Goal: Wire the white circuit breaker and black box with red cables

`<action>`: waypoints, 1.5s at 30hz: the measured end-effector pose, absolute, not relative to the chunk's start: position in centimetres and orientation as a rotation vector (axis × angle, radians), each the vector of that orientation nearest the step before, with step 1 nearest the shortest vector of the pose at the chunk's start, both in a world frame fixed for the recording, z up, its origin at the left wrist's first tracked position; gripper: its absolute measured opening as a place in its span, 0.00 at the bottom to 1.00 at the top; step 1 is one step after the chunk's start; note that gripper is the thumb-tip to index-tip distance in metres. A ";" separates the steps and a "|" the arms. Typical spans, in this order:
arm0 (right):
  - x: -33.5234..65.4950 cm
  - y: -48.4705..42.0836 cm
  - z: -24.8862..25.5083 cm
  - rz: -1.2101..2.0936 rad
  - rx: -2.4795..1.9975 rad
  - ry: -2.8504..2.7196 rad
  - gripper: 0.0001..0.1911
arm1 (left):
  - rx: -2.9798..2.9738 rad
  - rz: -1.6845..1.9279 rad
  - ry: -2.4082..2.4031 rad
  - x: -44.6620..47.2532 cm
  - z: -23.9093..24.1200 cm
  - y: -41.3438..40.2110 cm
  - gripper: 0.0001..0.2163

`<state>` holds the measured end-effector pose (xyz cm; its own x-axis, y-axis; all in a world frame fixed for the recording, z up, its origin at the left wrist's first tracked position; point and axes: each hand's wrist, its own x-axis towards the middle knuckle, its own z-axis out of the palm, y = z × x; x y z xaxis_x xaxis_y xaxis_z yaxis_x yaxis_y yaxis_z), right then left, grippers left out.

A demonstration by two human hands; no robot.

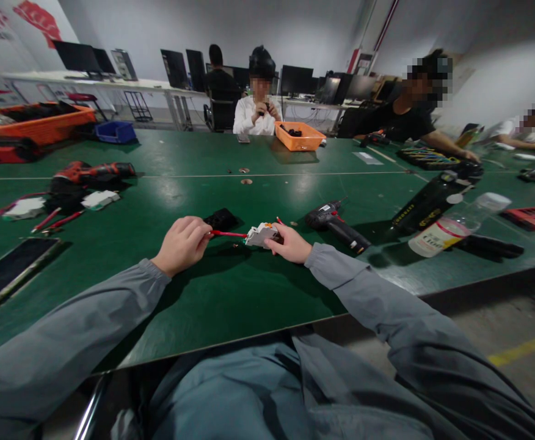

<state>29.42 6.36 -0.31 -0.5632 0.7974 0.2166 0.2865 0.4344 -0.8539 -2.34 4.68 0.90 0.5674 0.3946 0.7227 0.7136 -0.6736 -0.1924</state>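
Note:
My left hand is closed around the end of a red wire that runs right into a small white and grey electrical part. My right hand grips that white part just above the green table. A small black block lies on the table right behind the wire. Both my arms are in grey sleeves.
A black cordless screwdriver lies right of my hands, a clear plastic bottle and a black case further right. A phone and red tools lie left. Orange bin and seated people are across the table.

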 end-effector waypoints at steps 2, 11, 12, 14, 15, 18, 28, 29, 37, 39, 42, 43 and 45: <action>29.4 6.3 -0.1 1.064 -0.918 -2.082 0.13 | -2.334 -0.916 -0.893 -2.4 0.9 4.7 0.05; 29.3 6.3 -0.1 1.088 -0.951 -2.098 0.12 | -2.384 -0.915 -0.942 -2.3 0.9 4.6 0.06; 29.3 6.3 -0.1 1.087 -0.938 -2.103 0.12 | -2.400 -0.913 -0.942 -2.3 1.0 4.6 0.06; 29.3 6.3 -0.2 1.086 -0.917 -2.106 0.12 | -2.432 -0.914 -0.952 -2.2 1.0 4.6 0.07; 29.3 6.3 -0.2 1.086 -0.912 -2.105 0.11 | -2.444 -0.921 -0.960 -2.1 1.1 4.6 0.07; 29.3 6.4 -0.3 1.071 -0.909 -2.106 0.11 | -2.459 -0.931 -0.950 -2.1 1.1 4.6 0.07; 29.8 6.7 0.0 1.058 -0.941 -2.166 0.14 | -2.460 -0.848 -0.945 -2.4 1.3 4.7 0.05; 29.9 6.7 0.1 1.065 -0.952 -2.165 0.14 | -2.453 -0.842 -0.949 -2.4 1.4 4.7 0.05; 30.0 7.0 0.6 0.998 -0.979 -2.180 0.16 | -2.425 -0.831 -0.962 -2.6 1.6 4.8 0.04; 30.1 7.1 0.6 0.948 -0.981 -2.194 0.16 | -2.432 -0.818 -0.979 -2.6 1.7 4.9 0.05; 30.2 7.2 0.8 0.866 -0.987 -2.217 0.15 | -2.435 -0.803 -0.993 -2.5 1.7 4.8 0.05; 30.2 7.2 0.8 0.843 -0.989 -2.222 0.15 | -2.432 -0.799 -0.986 -2.4 1.7 4.7 0.05; 30.2 7.2 0.7 0.797 -0.995 -2.223 0.14 | -2.434 -0.789 -0.953 -2.2 1.6 4.4 0.04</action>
<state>30.23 7.24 0.72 -0.5598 0.7891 0.2526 0.4488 0.5451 -0.7081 -2.20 4.39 1.57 0.6066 0.4807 0.6332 0.7116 -0.6835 -0.1627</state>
